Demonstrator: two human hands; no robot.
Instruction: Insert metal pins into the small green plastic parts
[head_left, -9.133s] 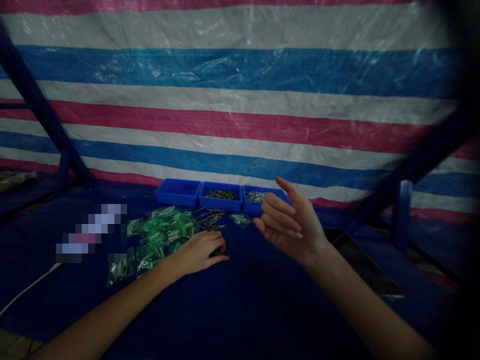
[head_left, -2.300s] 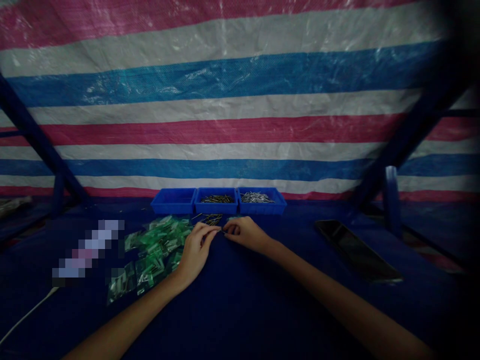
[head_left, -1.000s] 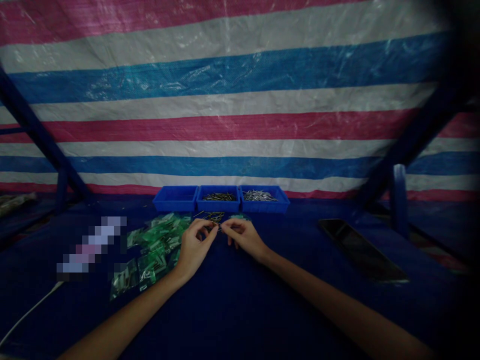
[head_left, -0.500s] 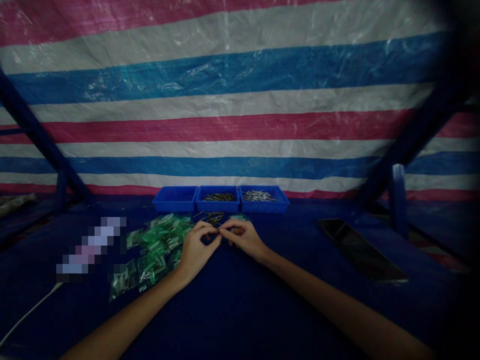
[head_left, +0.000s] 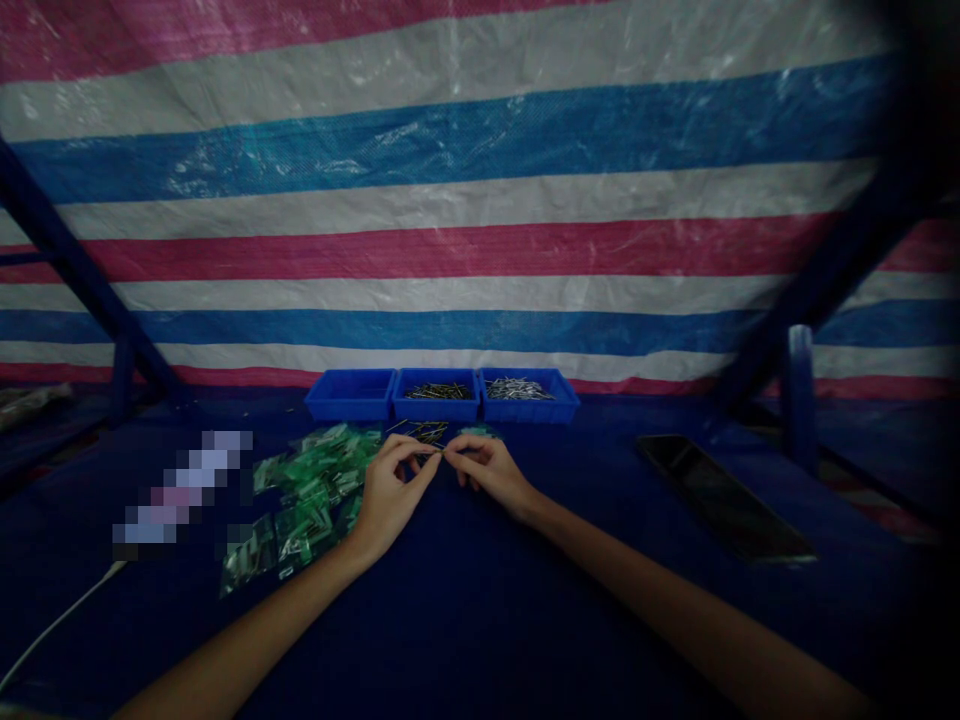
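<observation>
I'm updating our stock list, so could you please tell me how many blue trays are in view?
3, in a row before the striped sheet: left tray, middle tray, right tray.

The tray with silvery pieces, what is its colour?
The tray is blue; see the head view.

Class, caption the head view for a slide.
Left hand and right hand close together beside green packets, three blue trays behind.

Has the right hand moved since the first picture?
Yes. The right hand went left: then it overlapped the right bin; now its fingers are below the middle bin in view.
</observation>
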